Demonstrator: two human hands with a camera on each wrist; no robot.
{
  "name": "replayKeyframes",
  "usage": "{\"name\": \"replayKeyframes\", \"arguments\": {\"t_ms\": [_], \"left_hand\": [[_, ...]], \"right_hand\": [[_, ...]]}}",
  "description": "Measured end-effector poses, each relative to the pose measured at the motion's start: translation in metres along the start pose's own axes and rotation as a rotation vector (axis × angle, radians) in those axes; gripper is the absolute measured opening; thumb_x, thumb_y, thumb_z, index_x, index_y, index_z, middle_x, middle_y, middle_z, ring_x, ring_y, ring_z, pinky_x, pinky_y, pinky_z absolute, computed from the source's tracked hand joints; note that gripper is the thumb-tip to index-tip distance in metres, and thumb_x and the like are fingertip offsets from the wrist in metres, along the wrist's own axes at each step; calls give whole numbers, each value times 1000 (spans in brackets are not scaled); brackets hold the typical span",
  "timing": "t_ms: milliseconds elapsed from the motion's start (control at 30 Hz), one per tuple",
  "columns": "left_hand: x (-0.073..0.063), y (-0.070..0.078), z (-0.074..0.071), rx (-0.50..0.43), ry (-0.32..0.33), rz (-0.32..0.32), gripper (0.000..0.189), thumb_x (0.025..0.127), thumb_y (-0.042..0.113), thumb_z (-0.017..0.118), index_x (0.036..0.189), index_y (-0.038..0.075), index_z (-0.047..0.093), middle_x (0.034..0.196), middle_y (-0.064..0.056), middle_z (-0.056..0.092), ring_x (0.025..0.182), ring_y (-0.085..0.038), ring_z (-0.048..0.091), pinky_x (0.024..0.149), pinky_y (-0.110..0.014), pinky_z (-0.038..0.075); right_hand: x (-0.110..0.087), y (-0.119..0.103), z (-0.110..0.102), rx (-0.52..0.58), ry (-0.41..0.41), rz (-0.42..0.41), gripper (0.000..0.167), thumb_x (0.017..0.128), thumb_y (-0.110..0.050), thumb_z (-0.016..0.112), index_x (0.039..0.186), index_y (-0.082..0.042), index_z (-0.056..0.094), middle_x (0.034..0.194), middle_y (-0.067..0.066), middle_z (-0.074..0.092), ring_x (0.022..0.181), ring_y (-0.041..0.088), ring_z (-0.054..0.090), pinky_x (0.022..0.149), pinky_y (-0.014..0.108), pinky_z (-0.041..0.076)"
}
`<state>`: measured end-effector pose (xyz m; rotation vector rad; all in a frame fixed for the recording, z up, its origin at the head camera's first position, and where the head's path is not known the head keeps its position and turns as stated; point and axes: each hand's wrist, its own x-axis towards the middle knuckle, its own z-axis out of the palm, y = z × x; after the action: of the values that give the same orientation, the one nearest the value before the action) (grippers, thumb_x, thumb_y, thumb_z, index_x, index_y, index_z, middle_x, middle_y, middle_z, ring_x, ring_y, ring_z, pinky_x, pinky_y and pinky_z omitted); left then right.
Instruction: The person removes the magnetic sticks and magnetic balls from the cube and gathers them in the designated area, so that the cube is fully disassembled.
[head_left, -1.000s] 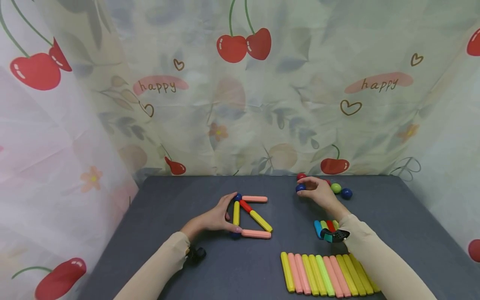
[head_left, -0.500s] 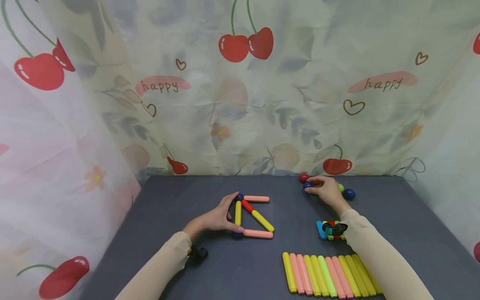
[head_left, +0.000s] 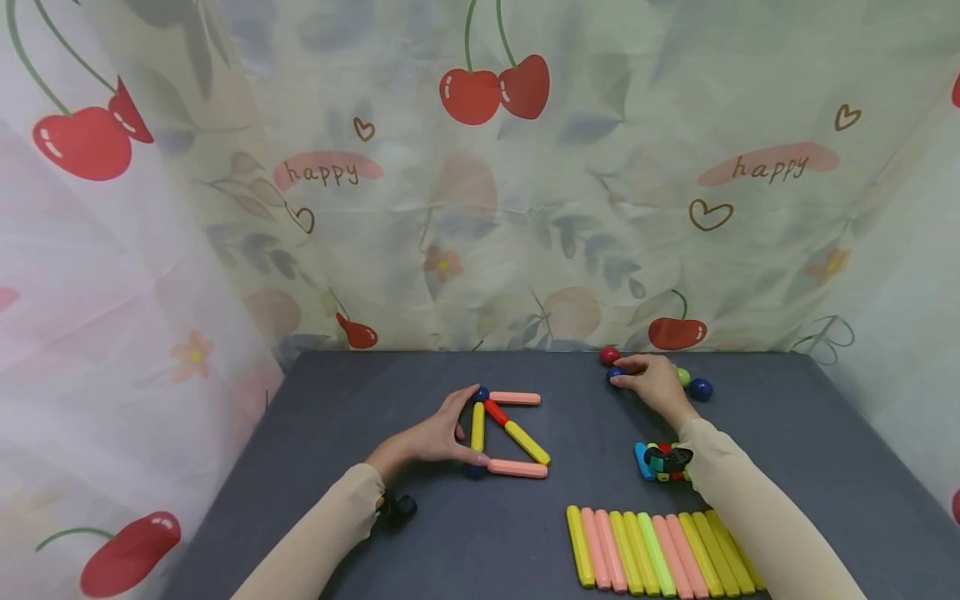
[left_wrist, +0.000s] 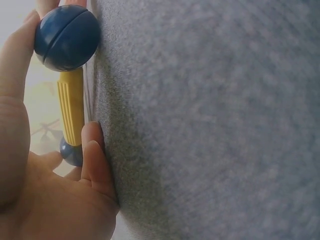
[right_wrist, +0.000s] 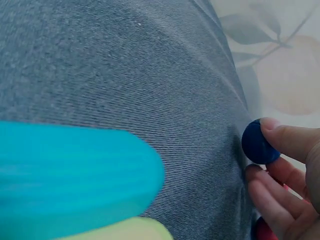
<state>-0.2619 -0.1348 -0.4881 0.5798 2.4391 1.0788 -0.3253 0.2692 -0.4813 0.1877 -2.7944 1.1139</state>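
Note:
My left hand (head_left: 431,437) spans a yellow stick (head_left: 477,427), thumb on the blue ball (left_wrist: 67,37) at its near end and a fingertip at the far blue ball (head_left: 482,395). Pink sticks (head_left: 515,399) extend rightward from both balls. A red stick (head_left: 496,412) slants from the far ball, continued by another yellow stick (head_left: 528,442) whose end lies near the tip of the front pink stick (head_left: 517,469). Toward the table's back, my right hand (head_left: 656,390) pinches a separate blue ball (right_wrist: 259,144) between thumb and fingers, close over the dark tabletop.
Beside the right hand sit a red ball (head_left: 610,356), a green ball (head_left: 683,377) and another blue ball (head_left: 701,389). Short coloured sticks (head_left: 643,461) lie beneath the right wrist. A row of long sticks (head_left: 663,554) lies at front right. A printed curtain (head_left: 495,250) hangs behind the table.
My right hand has shifted slightly right with its blue ball, and its wrist now covers more of the short sticks. The left hand and the joined sticks hold their place.

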Motion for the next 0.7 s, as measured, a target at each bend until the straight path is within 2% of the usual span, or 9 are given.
{"name": "replayKeyframes", "arguments": {"t_ms": [267, 700], "left_hand": [[-1, 1, 0, -12, -7, 5, 116, 77, 45, 83, 160, 25, 5, 166, -8, 5, 137, -29, 37, 102, -42, 47], [0, 0, 0, 1, -4, 21, 117, 77, 47, 83, 160, 25, 4, 165, -9, 5, 134, -28, 39, 100, -41, 47]], "right_hand": [[0, 1, -2, -58, 21, -33, 34, 87, -23, 77, 116, -6, 74, 115, 16, 73, 99, 30, 68, 82, 40, 53], [-2, 1, -4, -38, 18, -5, 33, 86, -22, 78, 114, -6, 73, 106, 15, 74, 86, 22, 63, 72, 29, 48]]}}
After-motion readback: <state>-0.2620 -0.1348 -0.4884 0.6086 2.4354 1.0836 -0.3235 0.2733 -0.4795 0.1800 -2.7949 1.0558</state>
